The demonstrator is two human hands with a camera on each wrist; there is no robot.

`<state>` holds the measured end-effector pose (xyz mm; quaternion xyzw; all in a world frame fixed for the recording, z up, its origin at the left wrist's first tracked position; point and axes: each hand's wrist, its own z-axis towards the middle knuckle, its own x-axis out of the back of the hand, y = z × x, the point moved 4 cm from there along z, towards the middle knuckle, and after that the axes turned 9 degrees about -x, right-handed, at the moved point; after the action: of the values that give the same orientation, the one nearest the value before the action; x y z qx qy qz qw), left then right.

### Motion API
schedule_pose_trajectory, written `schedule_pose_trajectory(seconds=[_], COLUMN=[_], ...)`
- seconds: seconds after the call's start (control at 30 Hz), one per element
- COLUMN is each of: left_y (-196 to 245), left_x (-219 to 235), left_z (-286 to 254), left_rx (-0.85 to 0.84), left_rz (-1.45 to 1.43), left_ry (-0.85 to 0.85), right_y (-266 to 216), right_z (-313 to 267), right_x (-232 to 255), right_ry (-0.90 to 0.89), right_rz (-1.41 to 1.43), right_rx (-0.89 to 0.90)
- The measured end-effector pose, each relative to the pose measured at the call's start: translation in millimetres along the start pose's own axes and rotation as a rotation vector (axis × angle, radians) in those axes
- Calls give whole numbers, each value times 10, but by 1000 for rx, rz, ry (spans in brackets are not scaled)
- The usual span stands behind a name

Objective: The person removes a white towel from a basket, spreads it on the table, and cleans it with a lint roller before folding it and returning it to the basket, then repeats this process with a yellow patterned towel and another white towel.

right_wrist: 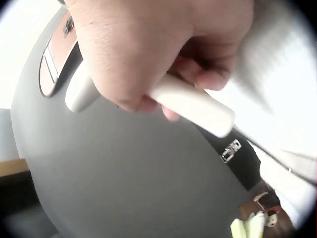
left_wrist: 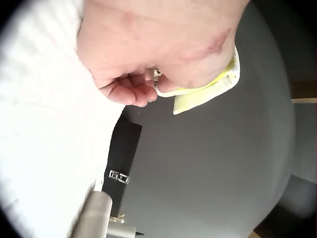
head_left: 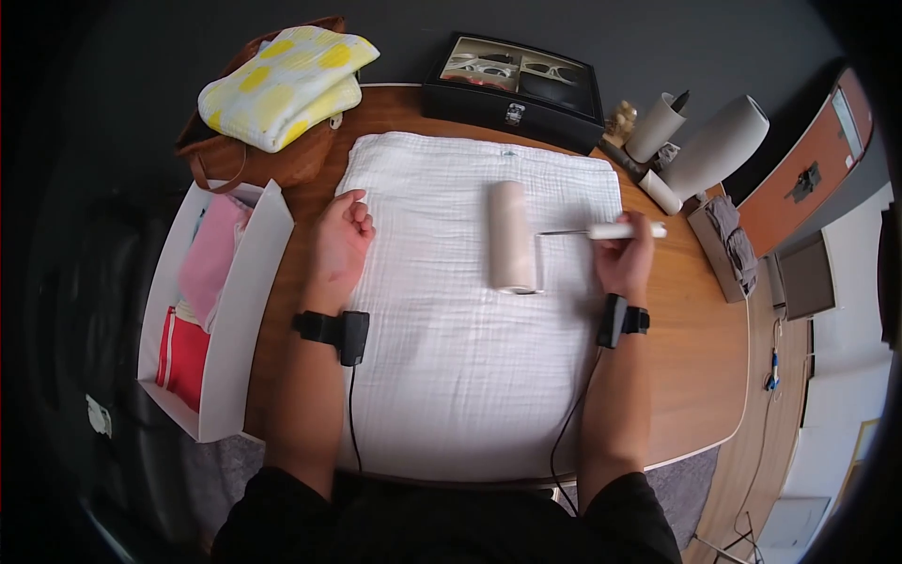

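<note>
My right hand (head_left: 625,258) grips the white handle (right_wrist: 193,106) of a lint roller (head_left: 510,235), its fingers curled round it. The roller's wide pale cylinder lies over the middle right of a white crinkled cloth (head_left: 423,376), joined to the handle by a thin metal rod. At the cloth's left edge is my left hand (head_left: 343,244), fingers loosely curled and holding nothing. In the left wrist view those fingers (left_wrist: 129,93) hang over the white cloth, with the roller's end low in the picture.
A white box (head_left: 249,310) of folded clothes stands at the left, below a brown bag (head_left: 301,164) topped by a yellow-dotted cloth (head_left: 282,89). Behind the white cloth sits a black glasses case (head_left: 512,108). At the right are a white vase (head_left: 719,146) and a small box of grey cloth (head_left: 728,240).
</note>
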<state>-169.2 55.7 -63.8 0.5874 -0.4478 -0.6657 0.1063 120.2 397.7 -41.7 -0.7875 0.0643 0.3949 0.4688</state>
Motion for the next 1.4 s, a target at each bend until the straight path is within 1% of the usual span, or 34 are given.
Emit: schedule_pose_trajectory(seconds=[0.07, 0.13, 0.17, 0.2, 0.27, 0.3, 0.37, 0.4, 0.43, 0.47, 0.5, 0.53, 0.57, 0.6, 0.7, 0.73, 0.8, 0.87, 0.9, 0.93, 1.0, 1.1, 1.17, 1.2, 1.23, 1.27, 1.3, 1.33, 1.37, 1.4], left_y=[4, 13, 12, 19, 31, 31, 38, 35, 38, 46, 50, 42, 31, 27, 21, 17, 15, 13, 29, 34, 39, 24, 30, 19, 7, -14, -11, 0, 14, 27], left_x=[-6, -18, -15, -19, -28, -28, -18, -10, -9, -24, -32, -27, -20, -16, -21, -18, -2, 37, 12, -22, -42, -43, -56, -17, 46, 103, 91, 71, 48, 31], left_z=[5, -7, -18, -22, -19, -18, -23, -35, -38, -17, -7, -17, -25, -29, -30, -28, -16, -1, -18, -40, -45, -24, -23, -5, 20, 45, 39, 28, 17, 5], left_rx=[9, 10, 16, 17, 12, 12, 12, 21, 28, 32, 27, 22, 17, 13, 7, 4, 5, 7, 1, -6, -25, -46, -40, -34, -30, -27, -22, -16, -11, 4], left_rz=[-1, 3, 8, 17, 25, 23, 17, 23, 28, 31, 34, 34, 34, 36, 51, 58, 63, 56, 63, 68, 79, 93, 96, 80, 62, 44, 46, 49, 54, 21], left_ry=[13, 13, 14, 4, -13, -10, -3, -1, -2, -6, -9, -5, 0, 0, -4, -6, -12, -16, -22, -27, -40, -41, -13, -48, -84, -120, -125, -130, -137, -111], right_y=[244, 379, 454, 496, 470, 415, 249, 103, -36, -175, -289, -395, -458, -492, -381, -296, -94, 55, 126, 180, 220, 141, 165, 168, 268, 379, 486, 575, 725, 888], right_z=[-41, -277, -327, -372, -375, -306, -100, -12, 93, 98, 89, 89, 92, 30, -21, -49, -16, -177, -250, -263, -409, -625, -768, -847, -891, -921, -1019, -1157, -1302, -1427], right_x=[-190, -484, -553, -640, -667, -595, -298, -132, 112, 281, 388, 506, 612, 599, 388, 261, 55, -238, -326, -358, -460, -588, -664, -700, -738, -812, -865, -975, -1129, -1254], right_ry=[-200, -308, -420, -499, -407, -337, -199, -134, 51, 163, 325, 396, 450, 507, 443, 273, 100, -170, -201, -291, -477, -778, -1089, -1239, -1360, -1512, -1554, -1596, -1690, -1801], right_rz=[-114, -429, -518, -534, -526, -474, -371, -261, -180, -94, 32, 126, 122, 119, 7, -83, -253, -383, -475, -596, -705, -682, -471, -357, -224, -174, -121, -161, -160, -198], right_rx=[-183, -332, -404, -382, -339, -279, -161, -82, 7, 75, 170, 242, 271, 300, 226, 213, 139, -59, -121, -146, -197, -333, -503, -588, -684, -695, -768, -833, -847, -823])
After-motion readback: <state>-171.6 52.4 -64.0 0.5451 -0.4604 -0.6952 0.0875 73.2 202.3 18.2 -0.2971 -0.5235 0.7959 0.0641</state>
